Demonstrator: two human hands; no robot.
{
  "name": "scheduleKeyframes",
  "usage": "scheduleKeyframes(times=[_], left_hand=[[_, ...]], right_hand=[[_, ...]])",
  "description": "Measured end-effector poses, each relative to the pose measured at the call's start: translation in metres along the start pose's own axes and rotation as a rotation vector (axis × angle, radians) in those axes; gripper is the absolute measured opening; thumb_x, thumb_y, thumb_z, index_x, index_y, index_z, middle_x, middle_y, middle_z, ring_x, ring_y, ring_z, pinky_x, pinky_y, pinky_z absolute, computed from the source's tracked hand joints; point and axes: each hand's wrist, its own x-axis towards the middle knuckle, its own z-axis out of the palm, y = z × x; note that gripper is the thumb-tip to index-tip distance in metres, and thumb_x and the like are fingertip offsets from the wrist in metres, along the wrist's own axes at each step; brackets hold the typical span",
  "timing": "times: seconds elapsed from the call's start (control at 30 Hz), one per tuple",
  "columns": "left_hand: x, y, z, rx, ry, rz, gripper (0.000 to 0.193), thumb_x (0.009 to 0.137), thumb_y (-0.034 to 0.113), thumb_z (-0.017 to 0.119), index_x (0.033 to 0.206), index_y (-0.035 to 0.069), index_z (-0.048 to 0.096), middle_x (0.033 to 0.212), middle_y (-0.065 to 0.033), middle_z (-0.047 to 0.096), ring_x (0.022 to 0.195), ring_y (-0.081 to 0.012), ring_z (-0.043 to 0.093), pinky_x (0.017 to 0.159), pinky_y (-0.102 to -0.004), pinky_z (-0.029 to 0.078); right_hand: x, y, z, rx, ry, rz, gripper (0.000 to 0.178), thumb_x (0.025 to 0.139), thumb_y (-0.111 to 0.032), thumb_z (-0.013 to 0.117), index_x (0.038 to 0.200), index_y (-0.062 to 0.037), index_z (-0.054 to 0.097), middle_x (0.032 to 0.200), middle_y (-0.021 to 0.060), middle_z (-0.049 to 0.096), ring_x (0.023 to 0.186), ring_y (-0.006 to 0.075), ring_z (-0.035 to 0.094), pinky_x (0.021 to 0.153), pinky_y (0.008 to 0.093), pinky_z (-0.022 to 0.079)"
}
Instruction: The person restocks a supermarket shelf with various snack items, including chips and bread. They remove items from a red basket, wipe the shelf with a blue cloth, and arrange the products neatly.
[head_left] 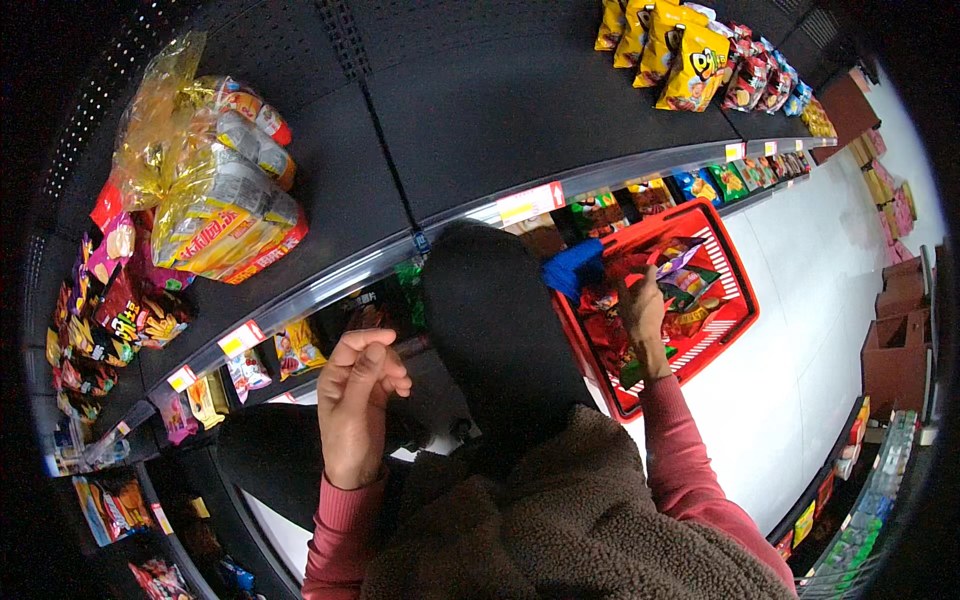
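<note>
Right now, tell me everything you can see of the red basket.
The red basket is open-topped, roughly rectangular and plastic-looking, with slotted walls. It is right of the person's leg, beside the shelf, its underside out of view. Snack packets lie inside, the right hand reaches in among them, and a blue item covers its upper-left corner.

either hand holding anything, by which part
The left hand holds nothing visible. The right hand is among snack packets in a basket; whether it grips one, and where, cannot be told.

Left hand (362, 400) curls loosely; right hand (643, 312) stretches forward.
</note>
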Motion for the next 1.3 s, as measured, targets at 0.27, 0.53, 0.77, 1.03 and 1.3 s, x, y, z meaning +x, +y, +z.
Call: scheduleKeyframes(times=[0.27,0.53,0.77,1.03,1.3], left_hand=[[-0.002,-0.003,-0.001,0.021,0.026,-0.034,0.021,0.104,0.02,0.057,0.113,0.002,0.065,0.082,-0.0018,0.062,0.073,-0.0101,0.057,0.07,-0.0253,0.048],[-0.005,-0.005,-0.005,0.016,0.019,-0.018,0.021,0.104,0.02,0.057,0.113,0.003,0.065,0.082,-0.0018,0.062,0.075,-0.0101,0.057,0.071,-0.0254,0.047],[-0.008,-0.005,-0.009,0.015,0.026,-0.011,0.02,0.105,0.019,0.057,0.113,0.003,0.065,0.083,-0.0014,0.062,0.075,-0.0097,0.057,0.071,-0.0247,0.047],[-0.006,-0.001,-0.006,0.017,0.006,-0.015,0.021,0.105,0.018,0.055,0.115,0.002,0.064,0.084,-0.0012,0.061,0.075,-0.0094,0.057,0.072,-0.0245,0.047],[0.014,0.014,0.01,0.217,-0.117,0.003,0.02,0.102,0.021,0.063,0.1,0.001,0.068,0.08,-0.0024,0.067,0.071,-0.0081,0.061,0.068,-0.0225,0.048]], right_hand=[[0.014,0.047,0.012,0.11,-0.029,0.045,0.053,0.094,-0.043,0.069,0.069,0.0038,0.059,0.06,0.0174,0.06,0.052,0.0284,0.061,0.053,0.0416,0.047],[0.037,0.067,0.039,-0.054,-0.008,0.114,0.048,0.092,-0.038,0.07,0.074,0.0049,0.062,0.062,0.0204,0.061,0.055,0.0277,0.064,0.055,0.0426,0.048],[0.036,0.041,0.014,0.013,0.025,0.174,0.036,0.089,-0.029,0.072,0.088,0.0068,0.069,0.071,0.0214,0.069,0.065,0.0305,0.069,0.061,0.0421,0.052],[0.019,-0.022,-0.113,0.22,0.007,0.064,0.03,0.089,-0.025,0.071,0.084,0.005,0.069,0.067,0.0145,0.067,0.06,0.0216,0.063,0.059,0.0392,0.049],[0.006,-0.102,-0.243,0.07,-0.014,-0.309,0.007,0.089,-0.003,0.062,0.086,0.001,0.058,0.072,0.0064,0.057,0.07,0.0132,0.053,0.067,0.0316,0.046]])
